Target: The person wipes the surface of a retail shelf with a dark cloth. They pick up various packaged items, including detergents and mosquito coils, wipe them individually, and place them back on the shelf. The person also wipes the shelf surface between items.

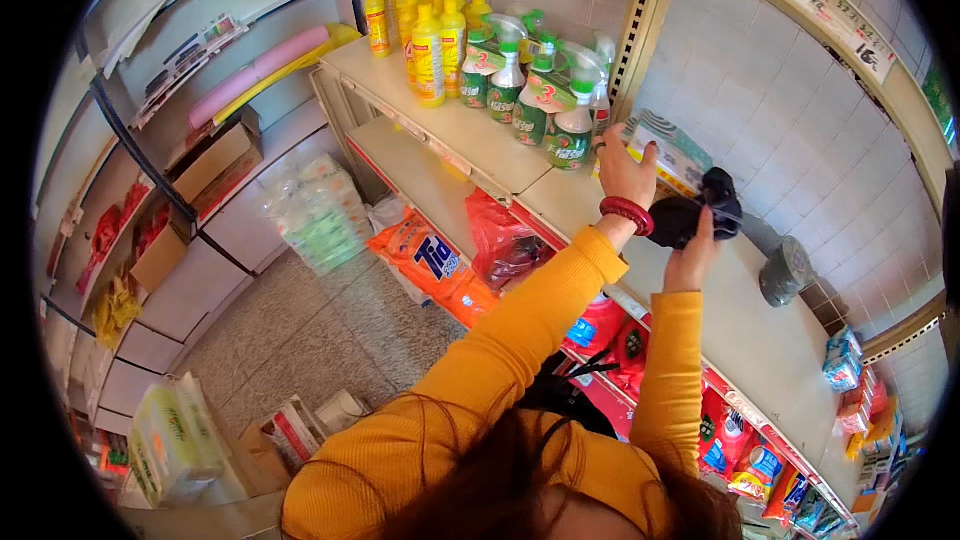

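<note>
My left hand (628, 178), with a red beaded bracelet at the wrist, is at a white, teal and yellow box (678, 145) on the shelf by the tiled wall. Its thumb and fingers grip the box's left end; some fingertips are hidden. Green-and-white spray bottles (570, 130) stand just left of this hand. In my right hand (697, 252) is a bunched, soft black thing (685, 220), perhaps cloth, held above the same shelf. A dark grey, round tub-like thing (786, 272) rests on the shelf further right.
Yellow bottles (428, 55) crowd the shelf's left end. Below are an orange detergent bag (435, 260) and red packets (735, 440). Wrapped packs (315, 210) stand on the floor. Another shelf unit (170, 180) lines the left side. A metal post (640, 30) rises behind the bottles.
</note>
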Demonstrator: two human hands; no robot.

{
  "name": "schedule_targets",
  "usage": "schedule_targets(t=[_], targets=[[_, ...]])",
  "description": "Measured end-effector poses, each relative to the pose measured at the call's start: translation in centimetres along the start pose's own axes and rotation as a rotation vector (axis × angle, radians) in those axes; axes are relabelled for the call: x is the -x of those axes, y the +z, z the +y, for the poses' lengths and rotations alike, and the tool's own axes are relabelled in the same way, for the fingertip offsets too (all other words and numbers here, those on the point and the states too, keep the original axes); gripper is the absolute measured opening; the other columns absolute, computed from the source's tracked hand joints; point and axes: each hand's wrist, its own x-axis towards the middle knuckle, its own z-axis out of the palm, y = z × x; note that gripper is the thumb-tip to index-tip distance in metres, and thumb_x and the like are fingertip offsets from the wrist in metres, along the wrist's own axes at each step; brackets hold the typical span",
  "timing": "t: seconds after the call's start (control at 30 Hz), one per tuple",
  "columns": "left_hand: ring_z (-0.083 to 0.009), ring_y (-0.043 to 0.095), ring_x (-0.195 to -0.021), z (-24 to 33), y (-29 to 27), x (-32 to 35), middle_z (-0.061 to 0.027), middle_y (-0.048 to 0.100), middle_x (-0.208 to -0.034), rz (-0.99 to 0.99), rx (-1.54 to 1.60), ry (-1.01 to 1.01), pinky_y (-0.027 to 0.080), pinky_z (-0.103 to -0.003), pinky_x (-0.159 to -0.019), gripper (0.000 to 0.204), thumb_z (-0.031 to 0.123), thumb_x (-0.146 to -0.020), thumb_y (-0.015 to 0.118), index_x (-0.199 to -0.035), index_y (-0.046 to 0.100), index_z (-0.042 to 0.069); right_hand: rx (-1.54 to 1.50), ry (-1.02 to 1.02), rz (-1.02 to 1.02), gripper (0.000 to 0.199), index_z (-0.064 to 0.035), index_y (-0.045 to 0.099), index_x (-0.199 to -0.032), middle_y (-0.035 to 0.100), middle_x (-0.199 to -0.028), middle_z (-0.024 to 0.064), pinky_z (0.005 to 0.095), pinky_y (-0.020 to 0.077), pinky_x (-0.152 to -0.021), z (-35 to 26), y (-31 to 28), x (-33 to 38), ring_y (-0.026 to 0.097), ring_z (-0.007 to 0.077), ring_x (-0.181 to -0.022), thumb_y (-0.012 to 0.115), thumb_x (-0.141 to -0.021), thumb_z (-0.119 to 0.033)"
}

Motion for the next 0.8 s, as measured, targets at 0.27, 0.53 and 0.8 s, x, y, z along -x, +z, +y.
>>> schedule_targets(t=[0.27,0.53,0.8], targets=[[-0.0161,0.058,-0.079,-0.9,-4.9,0.9,-0.0080,0.060,-0.085,-0.472,0.642,-0.457,0.046,-0.028,-0.070,0.052,0.003,-0.069,0.061,-0.116,0.042,-0.003,0.078,-0.093,-0.065,0.028,-0.0063,0.050,-0.112,0.057,-0.109,0.0088,0.0341,0.0479,-0.083,-3.2,-4.2,3.6,0.057,0.0201,-0.097,0.054,-0.085,-0.007],[-0.0129,0.058,-0.081,2.5,-9.6,5.5,-0.0046,0.061,-0.090,-0.866,0.980,-0.622,0.045,-0.026,-0.075,0.029,0.005,-0.077,0.056,-0.105,0.053,0.000,0.417,-0.315,-0.111,0.033,0.0003,0.049,-0.114,0.050,-0.116,0.0095,0.0322,0.0369,-0.093,-5.5,-7.8,9.7,0.049,0.0194,-0.104,0.049,-0.081,0.001],[-0.0391,0.054,-0.084,6.8,-10.0,11.1,-0.0200,0.056,-0.086,-0.665,0.217,0.160,0.044,-0.039,-0.072,0.031,0.010,-0.077,0.056,-0.105,0.046,0.001,0.980,-0.578,-0.414,0.048,0.0021,0.039,-0.127,0.041,-0.129,0.0123,0.0340,0.0235,-0.102,-8.2,-5.2,11.6,0.035,0.0229,-0.122,0.049,-0.080,0.002]])
